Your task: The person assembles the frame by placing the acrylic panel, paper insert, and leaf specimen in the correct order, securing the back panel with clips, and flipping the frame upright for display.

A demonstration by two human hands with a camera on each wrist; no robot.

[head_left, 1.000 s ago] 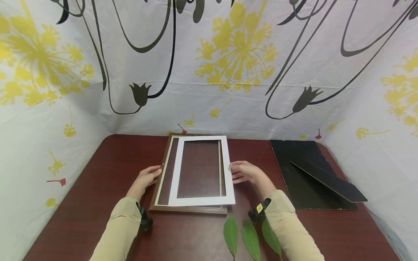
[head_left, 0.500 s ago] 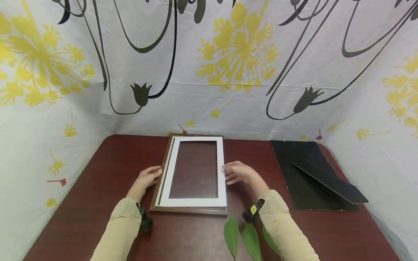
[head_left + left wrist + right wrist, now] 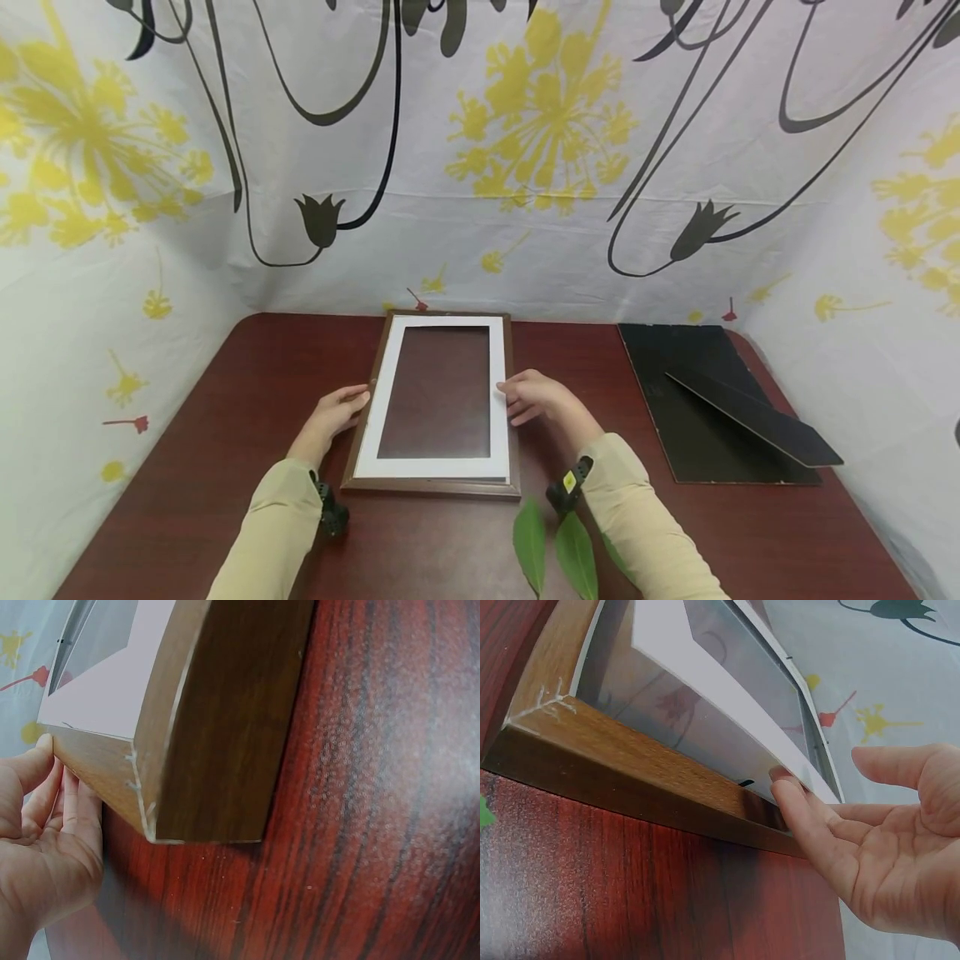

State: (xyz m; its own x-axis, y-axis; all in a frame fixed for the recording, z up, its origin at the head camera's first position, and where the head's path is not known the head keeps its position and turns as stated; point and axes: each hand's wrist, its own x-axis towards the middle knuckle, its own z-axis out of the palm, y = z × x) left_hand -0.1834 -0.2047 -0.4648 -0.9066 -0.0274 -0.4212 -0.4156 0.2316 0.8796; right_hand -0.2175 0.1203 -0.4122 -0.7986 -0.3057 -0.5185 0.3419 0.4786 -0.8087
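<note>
A brown wooden picture frame [image 3: 472, 488] lies on the dark red table. Inside its border rests a white mat [image 3: 435, 468] with a rectangular opening. My left hand [image 3: 330, 421] holds the frame's left side; in the left wrist view the thumb tip meets the upper edge and the fingers lie along the outer side. At the right side, my right hand [image 3: 547, 400] touches the mat's edge with its fingertips. The right wrist view shows that edge of the mat [image 3: 720, 690] raised above the frame [image 3: 645, 776], with the right thumb apart from it.
Two black boards lie at the table's right: a large flat one [image 3: 652, 358] and a smaller one [image 3: 757, 421] tilted on top. Green leaves [image 3: 530, 542] are at the front, one partly behind the right sleeve. Patterned white cloth [image 3: 480, 258] encloses the table's back and sides.
The mat has slid left with my right hand, from overhanging the frame's right side to within its border. My left hand has stayed at the frame's left side.
</note>
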